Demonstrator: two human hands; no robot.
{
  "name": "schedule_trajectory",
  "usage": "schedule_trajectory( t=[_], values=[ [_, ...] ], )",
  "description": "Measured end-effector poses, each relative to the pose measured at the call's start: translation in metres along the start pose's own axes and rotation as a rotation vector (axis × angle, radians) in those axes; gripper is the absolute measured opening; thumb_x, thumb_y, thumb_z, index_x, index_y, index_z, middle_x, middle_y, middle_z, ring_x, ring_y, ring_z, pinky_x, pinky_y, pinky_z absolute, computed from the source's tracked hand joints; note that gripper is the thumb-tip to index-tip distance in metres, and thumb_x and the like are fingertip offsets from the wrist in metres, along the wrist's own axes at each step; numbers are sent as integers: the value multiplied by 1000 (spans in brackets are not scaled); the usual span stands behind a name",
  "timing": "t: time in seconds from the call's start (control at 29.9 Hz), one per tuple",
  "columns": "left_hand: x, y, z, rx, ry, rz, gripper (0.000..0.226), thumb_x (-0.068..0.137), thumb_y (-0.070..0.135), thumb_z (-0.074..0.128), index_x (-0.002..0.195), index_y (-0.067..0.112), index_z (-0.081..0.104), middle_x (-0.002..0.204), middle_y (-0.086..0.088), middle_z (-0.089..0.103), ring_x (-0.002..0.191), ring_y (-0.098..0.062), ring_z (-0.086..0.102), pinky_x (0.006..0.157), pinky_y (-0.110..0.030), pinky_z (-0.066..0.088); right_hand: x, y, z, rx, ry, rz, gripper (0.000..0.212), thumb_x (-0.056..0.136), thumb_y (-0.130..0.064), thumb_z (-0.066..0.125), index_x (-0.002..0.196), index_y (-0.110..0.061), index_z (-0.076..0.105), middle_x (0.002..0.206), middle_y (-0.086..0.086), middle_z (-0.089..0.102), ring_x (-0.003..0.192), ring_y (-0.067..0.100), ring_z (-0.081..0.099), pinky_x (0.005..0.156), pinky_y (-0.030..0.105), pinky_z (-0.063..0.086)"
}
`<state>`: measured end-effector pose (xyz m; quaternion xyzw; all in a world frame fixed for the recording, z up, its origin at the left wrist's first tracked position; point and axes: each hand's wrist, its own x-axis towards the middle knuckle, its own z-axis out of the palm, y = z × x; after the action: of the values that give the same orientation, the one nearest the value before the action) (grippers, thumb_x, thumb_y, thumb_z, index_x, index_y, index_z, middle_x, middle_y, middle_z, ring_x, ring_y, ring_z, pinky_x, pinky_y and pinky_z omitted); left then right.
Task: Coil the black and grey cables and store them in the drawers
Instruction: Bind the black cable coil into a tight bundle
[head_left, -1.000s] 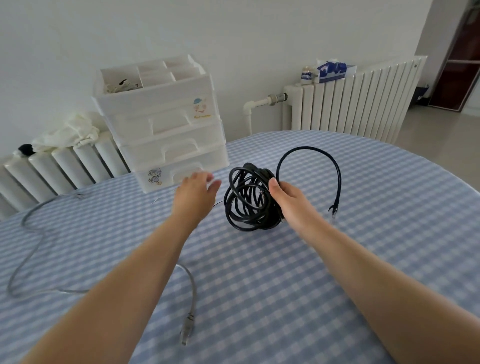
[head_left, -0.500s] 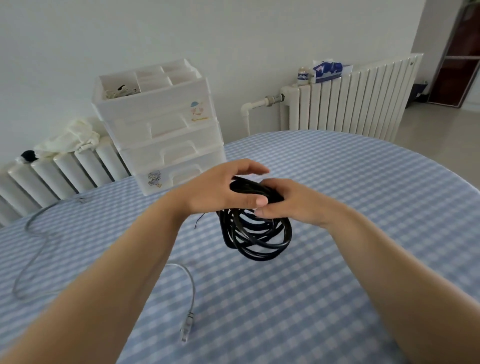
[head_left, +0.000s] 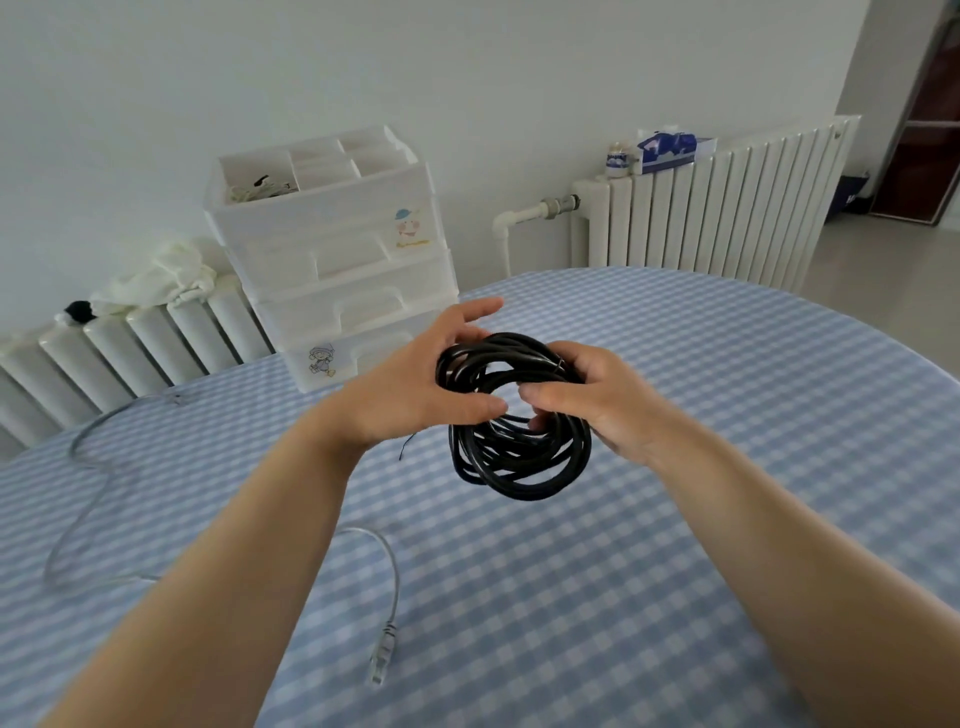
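Observation:
The black cable (head_left: 519, 462) is wound into a thick coil held above the table between both hands. My left hand (head_left: 415, 387) grips the coil's upper left side, thumb across the front. My right hand (head_left: 597, 400) grips its right side, fingers curled through the loop. The grey cable (head_left: 392, 582) lies loose on the checked tablecloth, trailing from the far left to a plug near my left forearm. The white drawer unit (head_left: 343, 270) stands at the table's back edge, its drawers closed and its top tray open.
The table (head_left: 727, 467) has a blue-and-white checked cloth and a rounded right edge. White radiators (head_left: 717, 202) run along the wall behind, with a cloth on the left one and a tissue pack on the right one.
The free end of the black cable, which arched to the right, is now wrapped into the coil. My left hand came from beside the coil to grip it, and the coil rose.

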<state>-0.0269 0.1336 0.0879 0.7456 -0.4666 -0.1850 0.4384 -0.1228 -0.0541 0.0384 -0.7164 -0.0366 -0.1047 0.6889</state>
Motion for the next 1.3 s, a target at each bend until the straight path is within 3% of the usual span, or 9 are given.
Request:
schedule_trajectory(
  t=[0.17, 0.27, 0.4, 0.53, 0.63, 0.9, 1.07, 1.17, 1.3],
  values=[
    [-2, -12, 9, -93, 153, -62, 66, 81, 15, 75, 137, 28, 42, 100, 0, 70, 93, -10, 68, 84, -23, 52, 2, 6, 0, 38, -16, 12, 17, 80, -16, 69, 96, -13, 67, 63, 0, 58, 63, 14, 59, 72, 38, 54],
    [-1, -21, 17, -149, 189, -96, 62, 77, 28, 73, 132, 25, 46, 112, -5, 67, 103, -15, 66, 94, -34, 52, 2, 7, 0, 58, 10, -8, 10, 88, -4, 64, 96, -9, 66, 59, -1, 51, 58, 11, 52, 66, 31, 52],
    [-5, -24, 27, -217, 56, -105, 73, 74, 21, 73, 137, 30, 36, 120, 6, 59, 115, -5, 57, 97, -30, 50, 3, 8, -5, 87, 85, 10, 9, 88, -6, 65, 89, -15, 67, 59, -1, 49, 55, 10, 50, 62, 29, 50],
    [-5, -31, 33, -242, 112, -125, 65, 69, 38, 73, 122, 9, 52, 111, -13, 58, 106, -19, 59, 90, -31, 51, 5, 8, -4, 147, 121, -19, 7, 81, -13, 68, 87, -13, 64, 59, -4, 48, 54, 10, 48, 57, 26, 48],
    [-5, -35, 35, -315, 179, -144, 66, 68, 45, 71, 119, 5, 56, 110, -11, 63, 103, -20, 63, 93, -36, 52, 4, 8, 2, 200, 177, -21, 4, 89, -8, 64, 89, -11, 62, 58, -3, 46, 54, 10, 46, 56, 25, 47],
    [0, -30, 47, -573, 347, -126, 56, 75, 27, 70, 126, 17, 49, 97, -2, 63, 86, -12, 68, 75, -26, 54, 5, 6, 2, 285, 190, 7, 8, 91, -13, 63, 84, -15, 60, 66, 1, 47, 62, 13, 48, 67, 32, 47],
    [0, -32, 52, -597, 418, -123, 65, 71, 20, 73, 129, 26, 45, 104, -4, 59, 83, -14, 69, 74, -29, 55, 6, 12, -9, 53, 133, 107, 17, 83, -28, 68, 97, -18, 66, 94, -2, 74, 97, 17, 69, 96, 47, 49],
    [2, -27, 48, -547, 467, -118, 68, 72, 15, 78, 130, 31, 45, 111, -7, 60, 86, -14, 67, 77, -29, 55, 5, 12, -10, 53, 0, 254, 9, 89, -24, 65, 94, -17, 62, 104, 4, 74, 97, 20, 70, 86, 40, 49],
    [7, -19, 47, -531, 583, -70, 66, 70, 18, 80, 125, 37, 47, 126, -4, 55, 101, -19, 66, 88, -39, 55, 4, 9, -6, 162, 24, 274, 2, 93, -13, 60, 94, -12, 60, 98, 12, 75, 88, 20, 71, 84, 36, 53]
  ],
)
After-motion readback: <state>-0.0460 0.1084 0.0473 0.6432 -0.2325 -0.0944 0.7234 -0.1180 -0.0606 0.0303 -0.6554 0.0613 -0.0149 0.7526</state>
